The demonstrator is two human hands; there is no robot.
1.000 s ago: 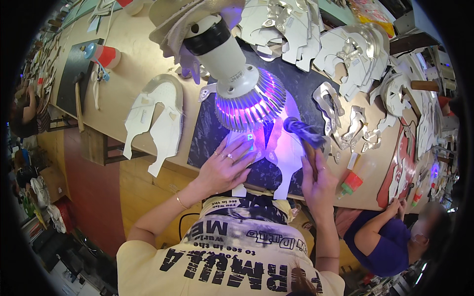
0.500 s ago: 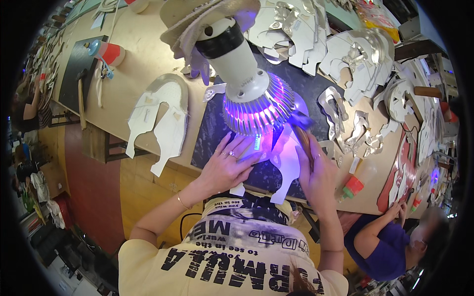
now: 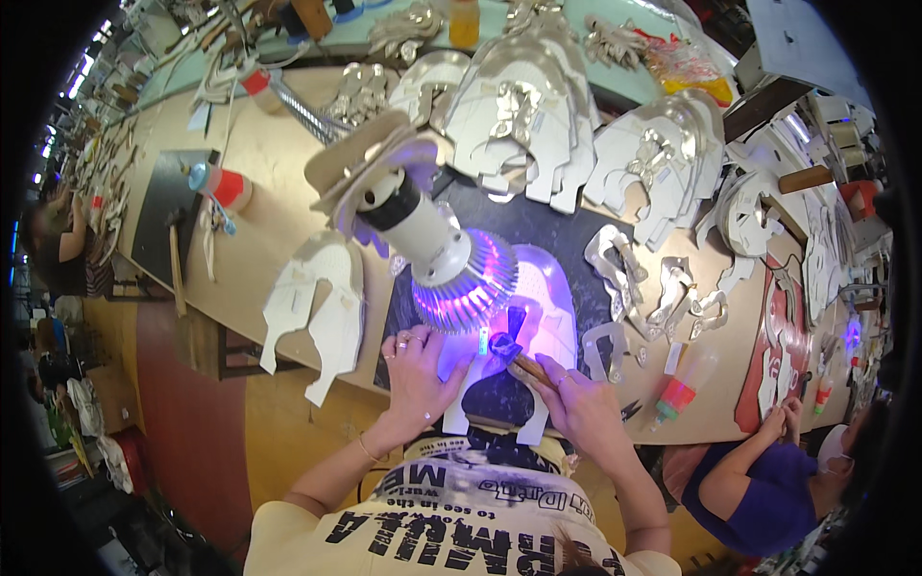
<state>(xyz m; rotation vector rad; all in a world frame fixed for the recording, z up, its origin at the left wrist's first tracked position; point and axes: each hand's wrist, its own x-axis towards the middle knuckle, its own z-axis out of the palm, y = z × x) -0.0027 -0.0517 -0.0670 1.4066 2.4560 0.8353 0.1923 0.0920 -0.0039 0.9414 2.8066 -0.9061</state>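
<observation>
A white U-shaped shoe upper piece (image 3: 549, 322) lies on a dark board (image 3: 615, 216), with its two legs toward me. A UV-like lamp (image 3: 461, 278) with a finned metal head glows violet over it and hides part of its left side. My right hand (image 3: 583, 408) is closed round the wooden handle of a hammer (image 3: 528, 369). The hammer's head is down at the middle of the piece, close to its inner edge. My left hand (image 3: 420, 376) rests on the left leg of the piece, fingers stretched out and partly under the lamp's rim, holding nothing.
Another white upper piece (image 3: 317, 307) lies left of the board. Stacked uppers (image 3: 519, 106) stand behind it, and silvery cut parts (image 3: 619, 274) lie to the right. A second hammer (image 3: 177, 254) and bottles with red bands (image 3: 229, 189) are on the table. A co-worker (image 3: 759, 490) sits at the right.
The hammer has come down and left from the right of the lamp onto the piece. My left fingers have drawn back a little. The view has shifted, showing more of the table's far side.
</observation>
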